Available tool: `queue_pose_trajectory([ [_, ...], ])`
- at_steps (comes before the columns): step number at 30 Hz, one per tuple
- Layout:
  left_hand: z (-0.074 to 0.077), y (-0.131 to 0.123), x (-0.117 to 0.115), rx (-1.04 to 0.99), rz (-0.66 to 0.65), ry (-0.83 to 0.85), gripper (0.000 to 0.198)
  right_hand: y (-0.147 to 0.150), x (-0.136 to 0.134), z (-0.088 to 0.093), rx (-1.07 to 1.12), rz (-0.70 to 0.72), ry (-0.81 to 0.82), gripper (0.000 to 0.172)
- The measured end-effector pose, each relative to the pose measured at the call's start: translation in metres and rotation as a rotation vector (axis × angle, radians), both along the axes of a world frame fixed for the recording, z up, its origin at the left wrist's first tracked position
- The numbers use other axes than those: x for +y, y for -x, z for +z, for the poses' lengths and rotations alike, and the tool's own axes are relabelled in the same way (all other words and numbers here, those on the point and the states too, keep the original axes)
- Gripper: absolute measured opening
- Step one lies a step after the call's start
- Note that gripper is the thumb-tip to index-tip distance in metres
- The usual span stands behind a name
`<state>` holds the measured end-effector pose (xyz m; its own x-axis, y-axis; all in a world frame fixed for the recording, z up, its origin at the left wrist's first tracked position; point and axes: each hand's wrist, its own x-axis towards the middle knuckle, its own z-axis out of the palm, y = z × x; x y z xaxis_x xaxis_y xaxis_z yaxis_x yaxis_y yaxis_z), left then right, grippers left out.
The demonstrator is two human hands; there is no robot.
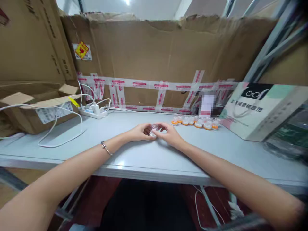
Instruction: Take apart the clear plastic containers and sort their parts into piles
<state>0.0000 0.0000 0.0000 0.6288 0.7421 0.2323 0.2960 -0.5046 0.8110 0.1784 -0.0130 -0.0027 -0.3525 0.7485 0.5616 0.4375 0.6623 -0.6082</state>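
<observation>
Just above the middle of the pale shelf top (134,154), my two hands meet around a small clear plastic container (154,127). My left hand (141,132), with a bracelet on its wrist, is closed on it from the left. From the right, my right hand (168,133) pinches the same container between thumb and fingers. A round whitish piece, perhaps its lid or base, shows at its lower side. Farther right stand several small clear containers with orange bottoms (199,123). My fingers partly hide what they hold.
A white power strip (95,112) with looping cables lies at the left beside an opened cardboard box (31,109). A large taped cardboard sheet (156,54) stands along the back. At the right are a printed carton (260,118) and a clear plastic-wrapped green item (288,138).
</observation>
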Motion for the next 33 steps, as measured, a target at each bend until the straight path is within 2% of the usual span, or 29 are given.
queue_pose_trajectory([
  [7, -0.004, 0.000, 0.003, -0.002, -0.019, -0.016, 0.037, -0.002, -0.001, -0.001, -0.040, -0.005, 0.025, 0.028],
  [13, -0.001, -0.002, 0.001, 0.037, 0.006, -0.059, 0.035, -0.005, 0.000, -0.002, -0.057, 0.028, 0.083, 0.029],
  [17, 0.001, -0.002, 0.001, 0.052, 0.011, -0.057, 0.033, -0.004, 0.002, -0.002, -0.047, 0.068, 0.155, 0.030],
  [21, -0.003, -0.003, 0.003, 0.027, 0.021, -0.037, 0.031, -0.005, 0.004, -0.005, -0.014, 0.038, 0.231, 0.031],
  [25, -0.007, -0.006, 0.004, -0.051, 0.074, 0.005, 0.038, -0.004, 0.006, -0.008, 0.040, 0.040, 0.321, 0.029],
  [29, 0.001, -0.008, -0.001, -0.188, 0.113, -0.055, 0.044, 0.000, 0.001, 0.004, 0.209, 0.184, 0.420, 0.031],
  [33, 0.024, -0.010, -0.013, -0.286, 0.142, -0.270, 0.043, 0.008, -0.015, 0.033, 0.368, 0.273, 0.430, 0.032],
])
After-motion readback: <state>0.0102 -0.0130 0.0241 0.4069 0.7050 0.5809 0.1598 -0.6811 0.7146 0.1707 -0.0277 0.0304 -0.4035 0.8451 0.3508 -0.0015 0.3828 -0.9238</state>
